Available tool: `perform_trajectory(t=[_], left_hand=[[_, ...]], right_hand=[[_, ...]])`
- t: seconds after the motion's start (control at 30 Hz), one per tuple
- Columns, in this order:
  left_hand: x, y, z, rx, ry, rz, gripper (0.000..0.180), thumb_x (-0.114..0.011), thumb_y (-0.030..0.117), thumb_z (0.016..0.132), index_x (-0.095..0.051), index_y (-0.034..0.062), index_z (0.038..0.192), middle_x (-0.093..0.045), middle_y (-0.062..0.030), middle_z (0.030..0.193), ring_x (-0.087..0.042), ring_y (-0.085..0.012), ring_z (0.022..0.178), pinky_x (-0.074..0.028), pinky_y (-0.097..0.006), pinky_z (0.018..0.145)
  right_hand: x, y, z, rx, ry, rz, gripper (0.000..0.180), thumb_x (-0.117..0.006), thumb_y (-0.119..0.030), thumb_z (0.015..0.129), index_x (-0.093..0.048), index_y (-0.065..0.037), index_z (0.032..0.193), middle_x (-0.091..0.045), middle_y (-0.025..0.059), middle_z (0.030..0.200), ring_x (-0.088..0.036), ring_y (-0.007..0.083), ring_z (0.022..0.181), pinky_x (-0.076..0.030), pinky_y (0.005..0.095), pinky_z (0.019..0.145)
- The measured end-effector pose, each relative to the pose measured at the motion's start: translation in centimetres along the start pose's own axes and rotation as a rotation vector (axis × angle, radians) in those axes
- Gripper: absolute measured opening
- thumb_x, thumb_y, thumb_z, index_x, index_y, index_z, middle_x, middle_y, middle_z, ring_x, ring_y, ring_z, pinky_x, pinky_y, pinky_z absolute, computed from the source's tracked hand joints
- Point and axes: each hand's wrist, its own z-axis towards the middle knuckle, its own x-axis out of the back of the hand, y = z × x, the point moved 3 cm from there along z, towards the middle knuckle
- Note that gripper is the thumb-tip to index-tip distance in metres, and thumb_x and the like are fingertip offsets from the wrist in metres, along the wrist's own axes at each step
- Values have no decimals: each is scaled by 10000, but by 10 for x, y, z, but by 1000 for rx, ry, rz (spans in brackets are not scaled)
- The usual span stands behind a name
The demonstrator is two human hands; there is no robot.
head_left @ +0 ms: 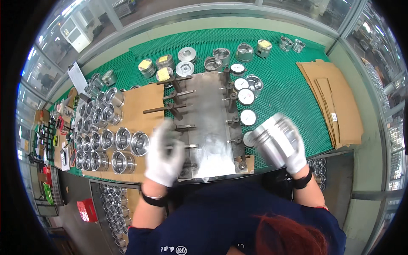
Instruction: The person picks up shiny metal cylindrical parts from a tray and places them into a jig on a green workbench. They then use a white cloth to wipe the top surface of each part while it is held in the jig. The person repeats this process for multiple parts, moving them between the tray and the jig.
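Your right hand [294, 148] grasped a silvery piston [274, 143], tilted over the tabletop [278, 89] beside dial gauges [247, 117]. Your blurred left hand [163, 159], near the metal plate [210, 136], had fingers parted. Below, a tray [134, 198] held smaller-looking pistons [112, 199].

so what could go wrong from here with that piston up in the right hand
The piston could slip, since the gloved right hand seems to grip it mainly from its right side. It might also knock the dial gauge, which shows right by its left edge. The left hand, blurred, could catch on the metal rod beside it or bump the nearest piston on the cardboard.
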Motion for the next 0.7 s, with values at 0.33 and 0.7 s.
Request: perform_trajectory(t=[0.33,0.7], left_hand=[[117,-169,-53,576,273,991,750,-770,195,787,-453,-40,1425,-547,-292,1355,-553,-457,1239,-452,-444,1066],[128,-162,-87,977,232,840,452,-666,367,909,-670,-49,1086,-710,-290,1036,-675,-459,997,-525,-470,877]], right_hand=[[101,209,143,-809,287,289,124,-514,-132,953,-601,-86,1027,-618,63,742,-556,168,522,-447,313,450],[82,214,173,-862,218,453,671,-540,-527,992,-438,-35,1436,-674,171,1016,-658,265,868,-556,407,835]])
